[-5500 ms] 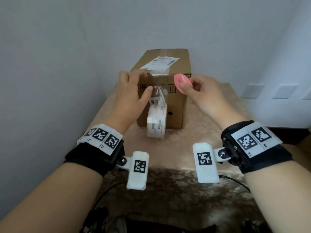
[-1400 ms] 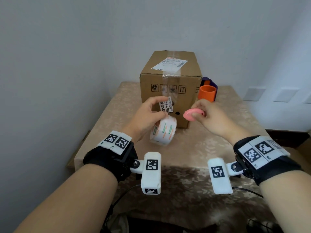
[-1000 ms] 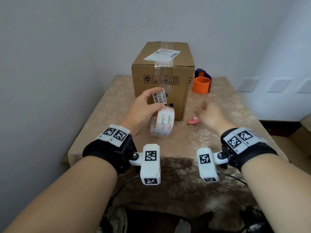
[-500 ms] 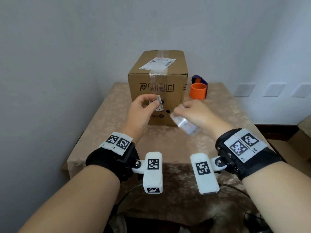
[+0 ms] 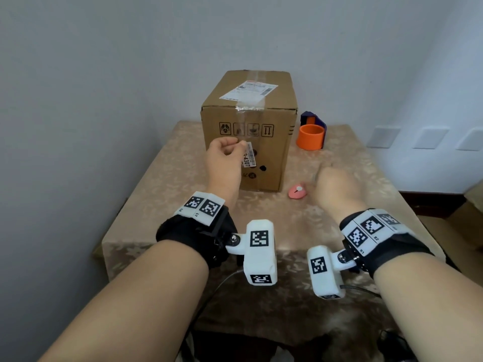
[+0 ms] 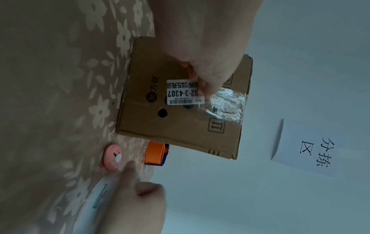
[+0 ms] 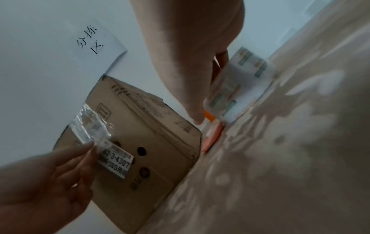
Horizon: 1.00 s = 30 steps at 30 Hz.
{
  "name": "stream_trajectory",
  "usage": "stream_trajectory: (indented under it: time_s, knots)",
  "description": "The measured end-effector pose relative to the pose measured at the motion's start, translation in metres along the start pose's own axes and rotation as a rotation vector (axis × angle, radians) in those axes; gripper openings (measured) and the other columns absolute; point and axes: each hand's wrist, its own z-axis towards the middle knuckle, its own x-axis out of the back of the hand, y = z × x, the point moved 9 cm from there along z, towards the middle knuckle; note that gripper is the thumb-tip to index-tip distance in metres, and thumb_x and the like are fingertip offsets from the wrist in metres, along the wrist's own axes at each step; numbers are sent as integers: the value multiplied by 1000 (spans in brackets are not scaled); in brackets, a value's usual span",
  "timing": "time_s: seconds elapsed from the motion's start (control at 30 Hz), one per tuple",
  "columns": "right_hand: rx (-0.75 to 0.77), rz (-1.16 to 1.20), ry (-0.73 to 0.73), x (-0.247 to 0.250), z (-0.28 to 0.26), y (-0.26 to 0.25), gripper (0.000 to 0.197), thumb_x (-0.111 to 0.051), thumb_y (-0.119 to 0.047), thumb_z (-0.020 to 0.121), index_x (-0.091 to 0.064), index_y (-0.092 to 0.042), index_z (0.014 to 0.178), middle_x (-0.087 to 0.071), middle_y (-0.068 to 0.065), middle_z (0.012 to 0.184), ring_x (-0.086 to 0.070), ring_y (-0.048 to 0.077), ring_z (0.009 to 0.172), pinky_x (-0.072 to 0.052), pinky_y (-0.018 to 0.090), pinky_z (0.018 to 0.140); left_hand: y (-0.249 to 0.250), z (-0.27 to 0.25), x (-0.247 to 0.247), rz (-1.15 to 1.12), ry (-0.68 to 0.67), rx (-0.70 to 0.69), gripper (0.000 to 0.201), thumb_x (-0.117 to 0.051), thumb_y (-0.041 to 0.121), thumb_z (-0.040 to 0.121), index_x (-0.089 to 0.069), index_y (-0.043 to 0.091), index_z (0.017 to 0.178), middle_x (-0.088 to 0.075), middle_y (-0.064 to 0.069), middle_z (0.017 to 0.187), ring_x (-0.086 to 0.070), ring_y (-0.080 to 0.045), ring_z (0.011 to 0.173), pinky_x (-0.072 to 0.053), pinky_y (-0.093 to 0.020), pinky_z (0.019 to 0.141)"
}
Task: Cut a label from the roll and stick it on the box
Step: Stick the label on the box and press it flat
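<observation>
In the head view, the left hand [image 5: 224, 155] pinches a cut label [image 5: 248, 158] in front of the box [image 5: 271, 118], which stands on the table [image 5: 167, 184]. The right hand [image 5: 337, 189] is low beside a pink cutter [image 5: 297, 192] that lies on the table; what it holds is hidden here.

In the left wrist view, the label [image 6: 185, 91] hangs free from the fingers [image 6: 210, 79], before the front of the box [image 6: 170, 126]; I cannot tell if it touches.

In the right wrist view, the right hand [image 7: 192, 63] grips the roll [image 7: 238, 88] near the table.

The cutting seems done. Pressing the label on the box is left.
</observation>
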Motion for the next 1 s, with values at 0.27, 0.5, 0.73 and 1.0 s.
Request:
stream_trajectory:
  time_s: [0.27,0.5,0.73,1.0]
  knots:
    - [388,468,593,85,-29,-67,23,-52,-11,76,-53,-6,98,-50,20,113,-45,33,106,-35,31,92,6,4,6,76,4,-59,7,-66,22,87,-59,20,90,-63,6,84,-59,-3,74,-44,-7,58]
    - [564,137,362,68,-27,-117,72,-48,-13,85,-14,-22,149,-3,5,160,1,29,147,5,44,117,14,9,2,162,-55,-81,7,-70,21,83,-64,18,84,-64,6,75,-58,-4,69,-46,-12,61]
    - [541,113,296,77,-5,-110,58,-38,-17,95,-15,-25,148,-19,-6,157,-10,22,146,-5,51,117,14,11,4,158,-147,-14,11,-69,16,85,-64,20,76,-65,3,78,-59,-9,74,-48,-16,66]
    - [510,192,323,80,-3,-105,50,-35,-19,96,-28,-30,144,-31,-12,152,-23,20,140,-22,45,110,30,-4,3,191,-340,45,13,-65,12,87,-68,16,75,-67,5,79,-60,-7,80,-47,-23,83]
